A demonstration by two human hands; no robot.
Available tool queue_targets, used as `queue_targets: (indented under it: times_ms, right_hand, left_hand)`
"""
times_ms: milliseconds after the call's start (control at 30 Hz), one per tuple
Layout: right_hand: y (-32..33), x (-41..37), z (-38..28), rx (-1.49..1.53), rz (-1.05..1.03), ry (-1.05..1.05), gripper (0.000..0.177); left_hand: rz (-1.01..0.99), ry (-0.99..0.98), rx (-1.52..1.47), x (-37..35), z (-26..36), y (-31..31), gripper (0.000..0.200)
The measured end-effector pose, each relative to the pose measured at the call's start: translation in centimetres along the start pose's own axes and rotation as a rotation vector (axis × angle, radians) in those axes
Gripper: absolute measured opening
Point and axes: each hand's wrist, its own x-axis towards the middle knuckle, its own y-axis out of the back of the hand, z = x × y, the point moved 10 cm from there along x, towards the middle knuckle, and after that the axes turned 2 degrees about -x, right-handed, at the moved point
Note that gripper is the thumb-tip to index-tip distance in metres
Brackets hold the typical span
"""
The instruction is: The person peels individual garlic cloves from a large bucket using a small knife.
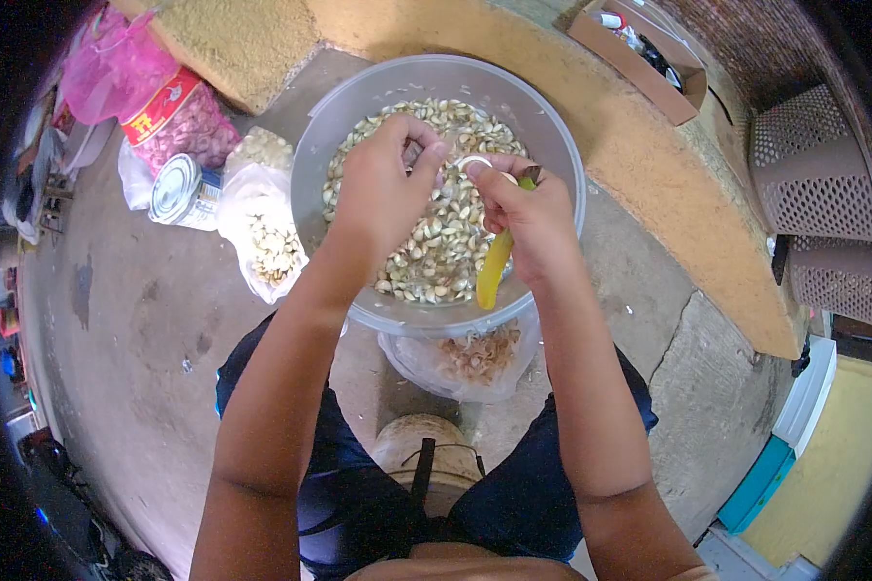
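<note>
A wide grey plastic tub point(312, 145) stands before me, filled with many garlic cloves point(436, 252) that seem to sit in water. Above it, my right hand point(538, 213) is closed round a small knife with a yellow handle point(495, 269); its short, dark blade end shows by the index finger. The same hand pinches a pale garlic clove point(473, 163) between thumb and fingertips. Just left of that clove, my left hand point(383, 179) is closed, thumb against curled fingers. Whatever lies in its fingertips, if anything, is hidden.
Left of the tub are an open white bag of peeled cloves point(273, 247), a large can point(176, 189) and a pink mesh sack of garlic point(184, 126). Under the tub's near rim lies a plastic bag of peelings point(480, 356). A cardboard box point(639, 58) rests on the right ledge.
</note>
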Motion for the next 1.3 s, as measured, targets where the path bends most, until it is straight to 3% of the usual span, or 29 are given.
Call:
queue_targets:
  times_ms: [133,233,500,600,700,800,900,1000,1100,1200,1300]
  right_hand:
    - [-0.1,0.0,-0.3,-0.124,-0.017,0.019,0.023]
    - [-0.3,-0.2,-1.0,-0.183,-0.033,0.088,0.022]
    - [-0.1,-0.2,-1.3,-0.171,-0.025,0.119,0.022]
    - [-0.1,-0.1,-1.1,-0.204,-0.023,0.104,0.023]
    - [0.2,-0.2,0.1,-0.068,-0.016,-0.037,0.021]
    - [1.4,0.2,2.1,-0.251,-0.009,-0.139,0.02]
    - [2.0,0.6,4.6,-0.726,-0.102,-0.114,0.023]
    - [2.4,0.2,7.8,-1.608,-0.183,-0.068,0.022]
    - [2.9,-0.5,11.4,-1.597,-0.225,-0.201,0.03]
    - [-1.2,-1.2,12.5,-1.504,-0.44,-0.062,0.023]
    - [-6.5,-1.6,10.6,-0.678,-0.536,0.124,0.03]
  left_hand:
    - [-0.116,0.208,-0.361,-0.1,-1.5,-1.1,0.011]
    - [-0.154,0.179,-0.41,0.0,-1.2,-1.3,0.014]
    - [-0.278,0.322,-0.375,-0.8,-1.9,-2.4,0.016]
    - [-0.305,0.292,-0.358,-0.9,-1.6,-2.4,0.019]
    - [-0.334,0.242,-0.348,-0.9,-1.4,-2.1,0.021]
    - [-0.308,0.282,-0.299,-0.7,-1.7,-1.1,0.021]
    - [-0.25,0.304,-0.238,-0.4,-2.2,-0.4,0.019]
    - [-0.206,0.167,-0.111,-0.4,-1.2,-0.6,0.017]
    - [-0.215,0.082,-0.052,-1.2,0.5,-1.8,0.014]
    - [-0.216,-0.063,-0.033,-1.4,1.6,-2.7,0.015]
    - [-0.223,-0.097,0.006,-1.5,2.0,-2.7,0.015]
